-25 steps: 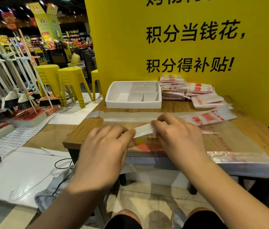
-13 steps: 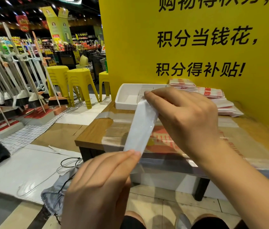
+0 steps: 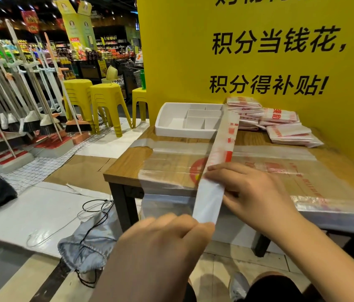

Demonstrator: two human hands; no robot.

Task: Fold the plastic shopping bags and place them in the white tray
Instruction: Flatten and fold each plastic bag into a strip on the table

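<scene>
A plastic shopping bag folded into a long narrow strip [image 3: 217, 168], white with red print, runs from the table's near edge toward the white tray [image 3: 171, 129]. My left hand [image 3: 161, 247] pinches the strip's near end, off the table's front edge. My right hand [image 3: 252, 190] holds the strip near its middle, fingers on its right edge over the table. The tray, with several compartments, sits at the table's back left. A stack of flat bags [image 3: 291, 182] lies spread on the wooden table [image 3: 128, 164] under the strip.
Folded bag bundles [image 3: 280, 125] are piled at the back right against a yellow sign wall [image 3: 193, 62]. Yellow stools [image 3: 104, 105] and a rack of brooms [image 3: 19, 110] stand to the left. A grey cloth bag with a black cord [image 3: 89, 243] lies on the floor.
The strip went from flat across the table, to lifted, to stretched lengthwise toward the tray. My right hand slid down from its far end to its middle; my left keeps the near end.
</scene>
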